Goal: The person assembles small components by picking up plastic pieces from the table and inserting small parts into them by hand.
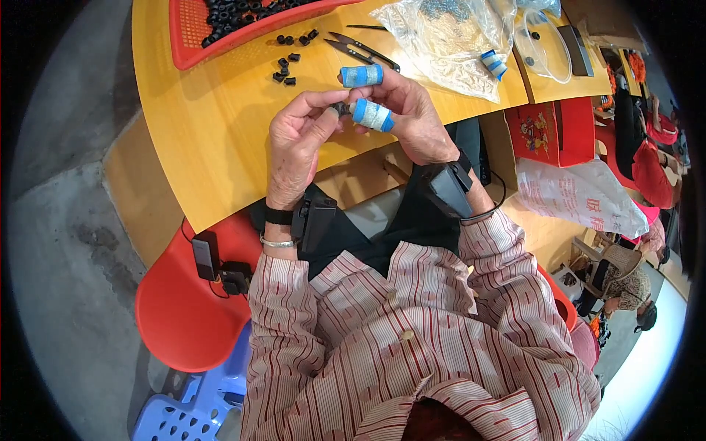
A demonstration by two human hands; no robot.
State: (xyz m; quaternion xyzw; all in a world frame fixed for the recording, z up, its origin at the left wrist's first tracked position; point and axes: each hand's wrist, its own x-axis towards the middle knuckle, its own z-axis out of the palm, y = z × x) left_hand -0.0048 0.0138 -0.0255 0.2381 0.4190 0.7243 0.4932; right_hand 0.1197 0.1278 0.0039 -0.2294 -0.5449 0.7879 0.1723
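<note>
The small black part [340, 108] is at the upper centre of the frame, pinched between thumb and forefinger of the left hand [296, 138]. The right hand [418, 121] is half-curled beside it; its grip cannot be determined. Scissors [358, 51] lie above on the worktop [195, 140].

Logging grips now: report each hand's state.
Left hand: closed, pinching a small dark part.
Right hand: curled beside that part; grip cannot be told.

A collared, red-striped pale shirt [408, 334] tops dark trousers [416, 214]; black box-shaped devices [314, 220] are strapped to both wrists, a silver bangle [278, 243] circles the left, and blue-and-white wraps [373, 115] cover two digits of the right hand [418, 121].
</note>
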